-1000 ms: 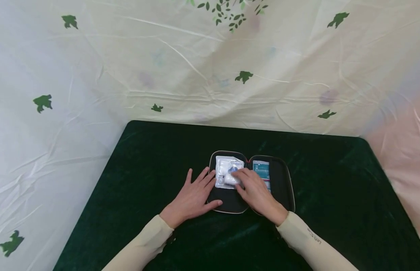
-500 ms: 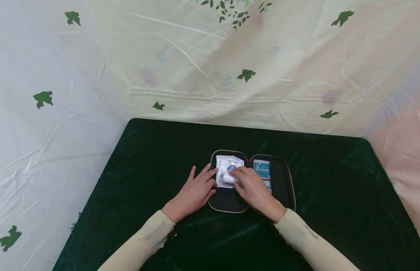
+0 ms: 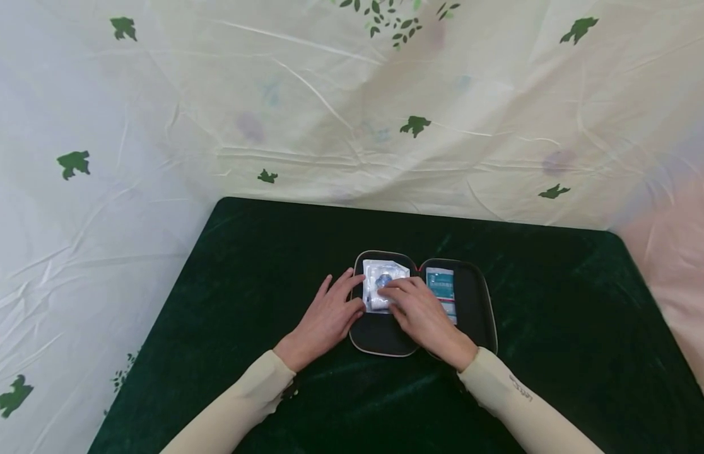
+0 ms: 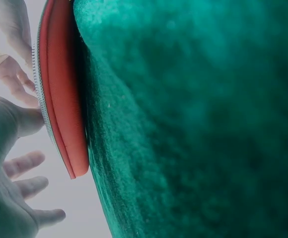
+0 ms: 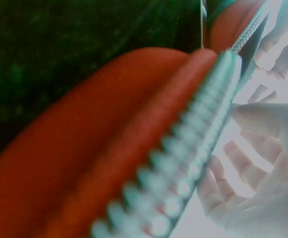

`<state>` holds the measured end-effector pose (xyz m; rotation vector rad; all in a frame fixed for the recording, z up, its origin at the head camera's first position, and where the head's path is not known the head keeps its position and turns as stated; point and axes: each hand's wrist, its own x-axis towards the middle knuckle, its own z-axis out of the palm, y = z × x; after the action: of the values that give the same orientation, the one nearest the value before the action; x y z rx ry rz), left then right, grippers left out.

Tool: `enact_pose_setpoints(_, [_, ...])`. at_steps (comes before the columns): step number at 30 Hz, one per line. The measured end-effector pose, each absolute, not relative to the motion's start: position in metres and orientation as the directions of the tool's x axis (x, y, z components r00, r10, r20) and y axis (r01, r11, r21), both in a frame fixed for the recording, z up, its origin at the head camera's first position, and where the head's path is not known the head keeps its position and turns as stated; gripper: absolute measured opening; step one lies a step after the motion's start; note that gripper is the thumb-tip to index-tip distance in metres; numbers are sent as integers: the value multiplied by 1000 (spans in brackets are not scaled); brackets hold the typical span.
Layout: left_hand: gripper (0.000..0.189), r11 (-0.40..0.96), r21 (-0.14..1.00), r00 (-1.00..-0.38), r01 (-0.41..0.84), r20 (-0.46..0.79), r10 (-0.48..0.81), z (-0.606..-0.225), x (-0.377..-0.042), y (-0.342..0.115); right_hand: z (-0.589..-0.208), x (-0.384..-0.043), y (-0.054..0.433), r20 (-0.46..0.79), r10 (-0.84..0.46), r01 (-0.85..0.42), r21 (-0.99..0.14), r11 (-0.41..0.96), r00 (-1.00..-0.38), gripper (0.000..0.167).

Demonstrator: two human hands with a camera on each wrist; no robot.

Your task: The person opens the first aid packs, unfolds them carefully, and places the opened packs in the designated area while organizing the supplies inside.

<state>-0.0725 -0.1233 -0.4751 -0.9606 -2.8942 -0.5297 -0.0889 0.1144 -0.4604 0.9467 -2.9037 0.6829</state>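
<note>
A zippered case (image 3: 380, 337), black inside and red outside, lies unfolded like a book on the table. Its left half holds a clear-and-white packet (image 3: 370, 268) with a blue mark. On this packet lies a small white wrapped roll (image 3: 378, 303). My right hand (image 3: 428, 318) reaches over the hinge, thumb and fingertips around the roll's right end. My left hand (image 3: 323, 315) rests at the case's left rim, fingers spread. In the left wrist view its thumb (image 4: 30, 121) meets the zipper edge. The right palm hides part of the hinge.
A teal-and-white packet (image 3: 440, 285) sits in the case's right half, partly behind the right hand. Dark green velvet cloth (image 3: 261, 252) covers the table. A pale curtain (image 3: 329, 113) with leaf and bird prints stands behind and at both sides.
My right hand and the white roll have shifted slightly left over the packet. The left hand's thumb has drawn in from inside the case towards its left rim.
</note>
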Motion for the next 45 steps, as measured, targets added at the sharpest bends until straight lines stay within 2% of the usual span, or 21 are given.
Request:
enact_pose_setpoints(13, [14, 730, 331, -801, 597, 193, 568, -479, -75, -124, -458, -89, 116, 67, -586, -543, -473, 694, -807, 34])
enact_pose_setpoints(24, [11, 739, 309, -800, 599, 188, 570, -476, -76, -123, -454, -92, 118, -9, -662, -570, -500, 652, -749, 34])
enact_pose_setpoints(30, [11, 736, 334, -803, 588, 139, 579, -477, -77, -123, -458, -91, 116, 9, -628, -543, -510, 667, -778, 34])
enact_pose_setpoints(37, [26, 747, 389, -831, 540, 105, 546, -475, -80, -120, -461, -87, 113, 67, -589, -547, -466, 695, -806, 34])
enact_pose_setpoints(41, [43, 730, 392, -813, 560, 87, 576, -474, -81, -117, -459, -88, 115, 78, -580, -548, -450, 705, -811, 35])
enact_pose_setpoints(45, [51, 721, 372, -793, 584, 71, 606, -474, -81, -115, -451, -95, 119, 42, -537, -485, -495, 721, -842, 32])
